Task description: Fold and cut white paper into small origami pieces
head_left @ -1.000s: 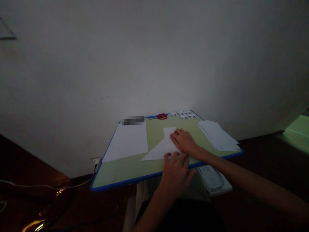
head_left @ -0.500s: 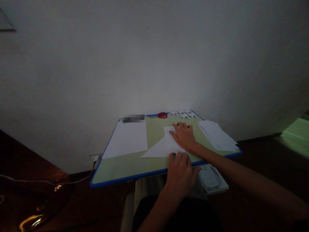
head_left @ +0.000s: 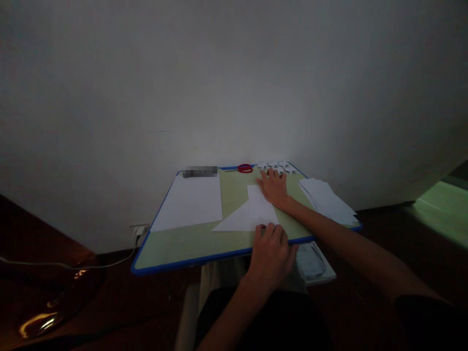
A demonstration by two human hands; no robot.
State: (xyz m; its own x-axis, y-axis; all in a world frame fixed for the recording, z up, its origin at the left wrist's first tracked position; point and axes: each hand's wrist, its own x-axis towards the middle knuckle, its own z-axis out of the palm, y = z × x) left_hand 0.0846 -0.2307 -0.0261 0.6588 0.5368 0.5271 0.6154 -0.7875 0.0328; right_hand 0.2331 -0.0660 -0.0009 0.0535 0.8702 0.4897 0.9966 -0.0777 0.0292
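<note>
A folded sheet of white paper [head_left: 250, 214] lies on a small pale-green table [head_left: 175, 250] with a blue rim. One side of it comes to a point toward the left, and a narrower part reaches toward the back. My right hand [head_left: 275, 187] is open and rests on the far right part of this paper, fingers stretched toward the back. At the paper's near edge is my left hand [head_left: 272, 251], its fingers bent down on it and the thumb held out to the side; it grips nothing that I can see.
A flat white sheet [head_left: 193, 200] covers the table's left part, with a blurred-out dark object [head_left: 200, 171] at its far edge. Red-handled scissors [head_left: 244, 168] and several small folded paper pieces [head_left: 280, 166] lie at the back. Loose white sheets [head_left: 325, 197] are stacked at right.
My right hand has slid away from me over the paper, toward its far right edge, uncovering more of it. My left hand stays at the near edge. The view has shifted slightly.
</note>
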